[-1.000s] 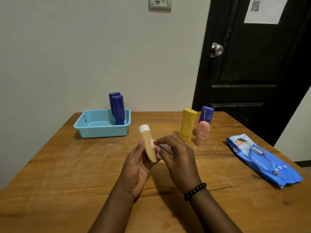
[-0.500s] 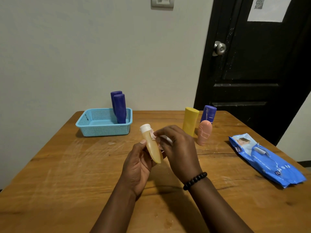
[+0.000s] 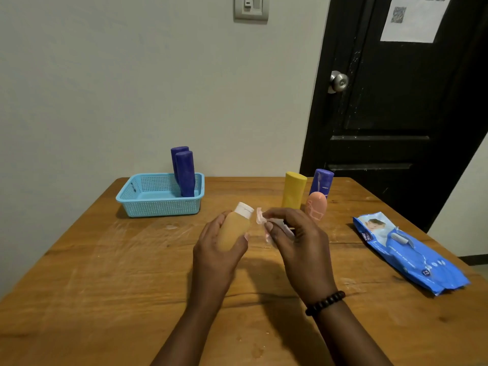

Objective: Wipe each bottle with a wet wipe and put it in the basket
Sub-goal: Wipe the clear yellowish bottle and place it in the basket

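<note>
Left hand is wrapped around the tan bottle, white cap pointing up and away, held above the middle of the table. Right hand pinches the crumpled wet wipe just right of the cap, not quite touching it as far as I can tell. Basket sits far left with two purple bottles in it. My worry: a damp bottle could slip out of that grip, or a wide swing toward the basket could knock the yellow bottle over.

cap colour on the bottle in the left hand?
White cap on an orange-tan bottle; head view, the only view, shows it.
</note>
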`<action>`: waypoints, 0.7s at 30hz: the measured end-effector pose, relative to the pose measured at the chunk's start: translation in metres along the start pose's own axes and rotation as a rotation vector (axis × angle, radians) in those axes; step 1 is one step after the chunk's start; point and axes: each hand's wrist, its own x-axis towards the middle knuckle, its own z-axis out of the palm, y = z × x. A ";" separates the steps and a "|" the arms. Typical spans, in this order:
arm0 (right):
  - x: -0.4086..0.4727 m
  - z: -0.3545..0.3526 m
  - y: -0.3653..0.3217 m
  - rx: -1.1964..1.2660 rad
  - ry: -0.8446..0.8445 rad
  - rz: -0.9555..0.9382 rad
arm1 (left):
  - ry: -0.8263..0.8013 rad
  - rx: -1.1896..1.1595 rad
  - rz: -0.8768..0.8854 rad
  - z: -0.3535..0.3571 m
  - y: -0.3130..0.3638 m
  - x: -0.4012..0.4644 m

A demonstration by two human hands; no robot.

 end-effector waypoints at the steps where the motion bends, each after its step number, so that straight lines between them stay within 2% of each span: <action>1: 0.003 0.001 -0.001 -0.056 0.008 -0.020 | -0.044 0.001 -0.019 0.001 -0.002 -0.002; 7: 0.005 0.018 0.010 -0.243 0.040 -0.012 | -0.200 -0.037 -0.051 0.000 0.004 -0.009; 14: -0.005 0.034 0.006 -0.215 0.149 0.002 | -0.170 -0.079 -0.005 0.001 0.009 -0.009; 19: -0.011 0.036 -0.001 -0.144 -0.052 -0.048 | -0.115 -0.134 -0.056 -0.002 0.008 -0.005; 21: -0.009 0.030 -0.002 0.000 -0.115 0.016 | -0.095 -0.135 -0.053 -0.003 0.007 -0.004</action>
